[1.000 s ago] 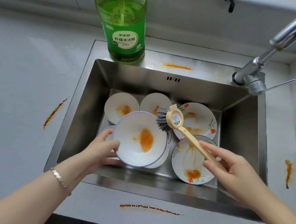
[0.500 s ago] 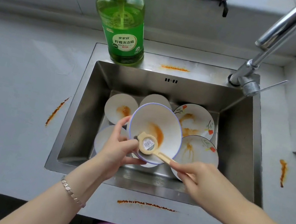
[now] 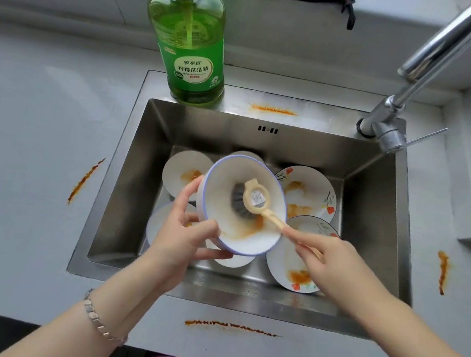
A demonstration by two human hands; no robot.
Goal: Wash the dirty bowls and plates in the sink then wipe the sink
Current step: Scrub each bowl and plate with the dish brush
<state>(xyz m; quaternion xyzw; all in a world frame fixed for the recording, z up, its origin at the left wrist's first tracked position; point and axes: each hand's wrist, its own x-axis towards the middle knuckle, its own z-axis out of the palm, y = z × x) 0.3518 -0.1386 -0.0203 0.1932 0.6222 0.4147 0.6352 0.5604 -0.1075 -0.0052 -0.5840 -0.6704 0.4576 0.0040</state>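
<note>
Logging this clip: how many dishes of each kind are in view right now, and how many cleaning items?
Blue-rimmed bowl: 1
Flowered plates: 2
Other white dishes: 4
Brush: 1
Soap bottle: 1
Total: 9

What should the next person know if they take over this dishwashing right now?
Left grip holds the blue-rimmed bowl tilted over the sink; right grip holds the brush, bristles inside the bowl.
Done: nothing finished; orange residue smears this bowl.
Left: finish it, wash the stained bowls and floral plates lying in the sink, then wipe the sink.
No water runs from the tap.
</note>
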